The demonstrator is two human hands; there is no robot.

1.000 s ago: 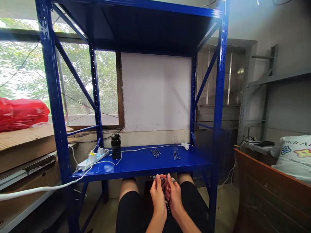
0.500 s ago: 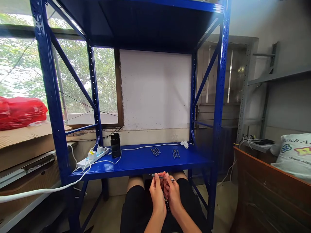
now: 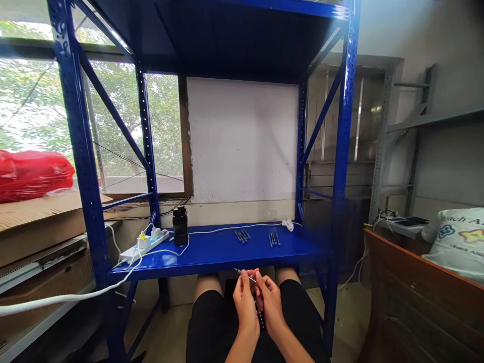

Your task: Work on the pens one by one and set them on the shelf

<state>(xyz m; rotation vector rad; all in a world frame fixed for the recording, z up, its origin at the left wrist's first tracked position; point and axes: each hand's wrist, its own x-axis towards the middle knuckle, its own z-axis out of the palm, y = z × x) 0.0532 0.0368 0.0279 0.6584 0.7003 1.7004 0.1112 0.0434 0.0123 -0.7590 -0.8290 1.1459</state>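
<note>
My left hand (image 3: 245,297) is closed on a thin dark pen (image 3: 238,271), whose tip points up and left past the fingers. Close beside it, my right hand (image 3: 269,297) pinches the other end of the same pen. Both hands are above my lap, in front of the blue shelf (image 3: 219,252). On that shelf lie two groups of dark pens, one near the middle (image 3: 242,236) and another to its right (image 3: 274,239). A string of dark beads hangs between my wrists, partly hidden.
A black bottle (image 3: 180,227) stands on the shelf's left part, beside a white power strip (image 3: 145,246) with plugs and cables. A white cable runs along the back to a crumpled white item (image 3: 288,225). A brown chair back (image 3: 419,297) is at the right.
The pen is tilted more steeply, its left tip a little higher. My right fingers have shifted slightly, and my knees are a bit further apart.
</note>
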